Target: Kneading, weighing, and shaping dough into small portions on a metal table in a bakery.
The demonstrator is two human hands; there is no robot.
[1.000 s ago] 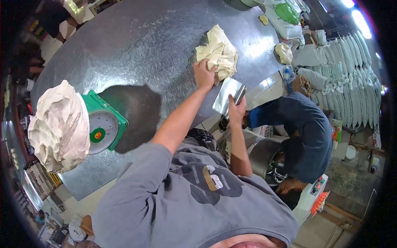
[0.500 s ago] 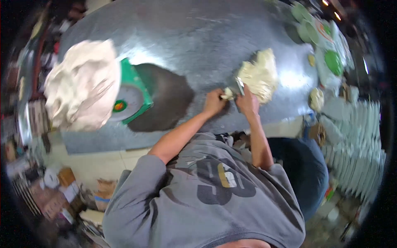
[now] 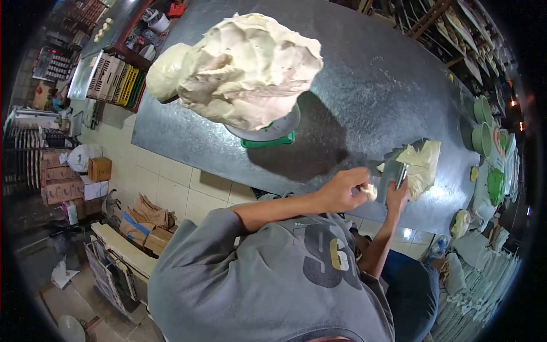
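My left hand point(image 3: 343, 190) is raised over the front edge of the metal table, its fingers closed around a small pale lump of dough point(image 3: 371, 192). Beside it, my right hand point(image 3: 397, 197) grips the handle of a metal dough scraper point(image 3: 392, 171). The scraper's blade lies by the left side of a soft, pale yellow mass point(image 3: 424, 162) on the tabletop; I cannot tell whether it is dough or fat. To the left, a big heap of dough point(image 3: 250, 68) overhangs the pan point(image 3: 285, 126) of a green scale point(image 3: 268, 141).
Green bowls point(image 3: 481, 137) and plastic bags point(image 3: 496, 185) line the table's right end. A small pale lump point(image 3: 460, 223) sits at the right corner. Stacked crates point(image 3: 117, 80) stand off to the left; cardboard boxes point(image 3: 62, 176) are on the floor. Loaded racks point(image 3: 464, 34) stand at the far right.
The view has swung left, so the table's contents sit farther right. My left hand has drawn back toward me, away from the yellow mass, with the lump. The scraper stays in my right hand.
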